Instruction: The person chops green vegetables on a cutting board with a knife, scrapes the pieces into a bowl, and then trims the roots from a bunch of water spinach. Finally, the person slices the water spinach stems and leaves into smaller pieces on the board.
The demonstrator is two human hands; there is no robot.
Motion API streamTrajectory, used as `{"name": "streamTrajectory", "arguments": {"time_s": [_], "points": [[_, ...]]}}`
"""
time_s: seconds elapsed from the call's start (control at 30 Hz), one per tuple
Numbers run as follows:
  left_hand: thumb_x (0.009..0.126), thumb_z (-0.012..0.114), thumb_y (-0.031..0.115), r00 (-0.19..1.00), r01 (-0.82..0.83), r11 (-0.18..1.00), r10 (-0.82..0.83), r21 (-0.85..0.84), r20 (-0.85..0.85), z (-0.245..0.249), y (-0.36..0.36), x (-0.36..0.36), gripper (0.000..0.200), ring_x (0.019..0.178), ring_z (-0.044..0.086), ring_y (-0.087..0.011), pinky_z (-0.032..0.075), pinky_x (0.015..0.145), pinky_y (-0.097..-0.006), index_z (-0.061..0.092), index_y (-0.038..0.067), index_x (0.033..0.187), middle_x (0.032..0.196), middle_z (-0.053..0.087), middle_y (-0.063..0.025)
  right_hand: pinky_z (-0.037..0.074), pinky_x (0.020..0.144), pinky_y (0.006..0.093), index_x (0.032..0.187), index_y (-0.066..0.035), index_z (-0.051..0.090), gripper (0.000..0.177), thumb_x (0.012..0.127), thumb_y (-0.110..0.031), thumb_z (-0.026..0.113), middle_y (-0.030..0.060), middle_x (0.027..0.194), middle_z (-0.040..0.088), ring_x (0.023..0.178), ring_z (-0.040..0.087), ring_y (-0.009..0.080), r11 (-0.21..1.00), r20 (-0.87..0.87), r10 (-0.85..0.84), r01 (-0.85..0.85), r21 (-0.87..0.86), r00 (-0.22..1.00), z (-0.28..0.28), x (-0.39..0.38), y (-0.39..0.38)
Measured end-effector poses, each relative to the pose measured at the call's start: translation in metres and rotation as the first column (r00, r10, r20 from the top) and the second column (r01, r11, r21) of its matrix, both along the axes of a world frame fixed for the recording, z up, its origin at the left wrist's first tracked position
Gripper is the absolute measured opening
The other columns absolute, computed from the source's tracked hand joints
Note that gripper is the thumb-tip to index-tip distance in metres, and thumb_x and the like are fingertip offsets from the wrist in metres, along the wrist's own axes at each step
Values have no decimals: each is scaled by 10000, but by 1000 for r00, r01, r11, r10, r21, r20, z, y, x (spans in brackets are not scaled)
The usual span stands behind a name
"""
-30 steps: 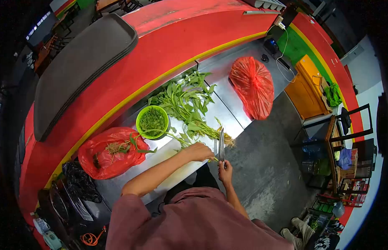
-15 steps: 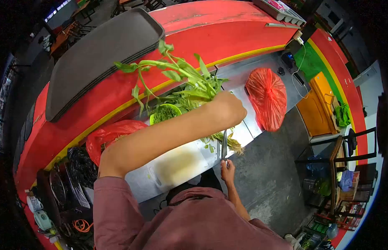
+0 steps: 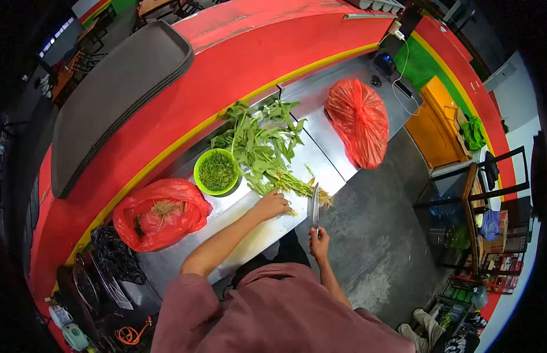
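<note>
My right hand [image 3: 319,242] is closed round the handle of a knife [image 3: 315,206], whose blade points away from me beside the roots of the greens. My left hand [image 3: 272,206] rests low over the white cutting board [image 3: 254,235], its fingers curled together; what they hold, if anything, is hidden. Small yellowish-green scraps [image 3: 292,213] lie just right of its fingertips. Beyond it, a bunch of leafy greens [image 3: 264,150] lies on the metal table, roots to the right. A lime-green bowl of chopped greens [image 3: 216,172] stands left of the bunch.
An open red plastic bag [image 3: 129,219] with plant scraps lies at the left, near a black bag [image 3: 116,253]. A tied red bag [image 3: 360,123] sits at the right. Stacked dark trays [image 3: 120,100] rest on the red wall [image 3: 244,59]. A person's legs [image 3: 429,326] show at lower right.
My left hand has come down and back toward me from the raised stems. The leafy bunch now lies flat on the table. The view has shifted; the knife stays in my right hand.
</note>
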State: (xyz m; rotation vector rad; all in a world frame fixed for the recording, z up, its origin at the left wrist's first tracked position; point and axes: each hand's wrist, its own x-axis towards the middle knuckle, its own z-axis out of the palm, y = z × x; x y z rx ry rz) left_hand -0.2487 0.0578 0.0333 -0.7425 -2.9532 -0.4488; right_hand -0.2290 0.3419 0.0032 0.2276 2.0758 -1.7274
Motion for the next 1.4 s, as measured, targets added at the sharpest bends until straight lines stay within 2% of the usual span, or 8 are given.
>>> {"name": "streamTrajectory", "arguments": {"time_s": [0.1,0.27,0.4,0.57,0.67,0.97,1.27,1.4], "points": [[847,620,138,995,-97,989,94,115,26,-21,9,13,283,1052,595,-139,418,943,-385,754,276,1055,953,680,84,392,424,228,949,-69,599,207,993,-264,652,-15,721,586,525,498,46,998,28,36,-38,49,999,3,1,3],[804,765,235,984,-175,934,156,312,85,-42,13,16,326,1061,592,-231,448,947,-410,706,129,1106,1038,641,-38,382,420,225,968,-77,598,207,996,-274,654,-21,713,577,526,497,44,999,9,46,-46,-7,999,3,-3,-3],[813,746,193,974,-215,878,158,428,165,-41,5,16,257,1055,591,-280,497,910,-400,707,71,1037,1069,640,-65,358,403,221,948,-87,582,212,999,-282,651,-39,636,535,479,466,44,996,7,92,-92,-12,996,-1,-7,-2],[810,737,144,991,-131,886,112,445,69,-56,-2,12,138,1036,591,-281,502,890,-393,693,75,922,1043,619,-78,361,403,224,943,-86,583,205,1002,-273,645,-41,618,524,470,469,51,990,-42,136,-135,36,990,6,-9,-3],[804,751,192,974,-214,930,179,299,141,-60,2,6,139,1006,592,-262,484,855,-398,684,98,881,946,611,-49,371,403,228,935,-80,583,200,1005,-259,638,-37,620,533,470,480,51,994,-44,106,-104,44,993,10,-7,-4],[898,662,236,951,-298,797,199,526,237,8,9,-35,127,991,632,-264,433,917,-412,682,117,940,948,683,-37,355,397,227,906,-82,574,210,1008,-256,633,-36,609,530,463,479,54,994,-67,98,-94,60,993,12,-14,7],[851,745,193,903,-31,812,274,583,-332,156,6,-81,131,833,616,-252,494,745,-381,759,130,965,907,671,-41,355,395,224,939,-82,586,215,1005,-276,649,-29,635,548,464,480,48,991,-8,129,-129,24,992,16,-24,11],[851,751,170,886,-175,760,399,626,-237,234,-7,-61,104,794,634,-250,499,695,-364,769,135,947,912,682,-46,359,397,225,925,-74,582,216,1008,-264,642,-28,607,540,460,481,51,991,-56,136,-135,8,989,31,-19,0]]}}
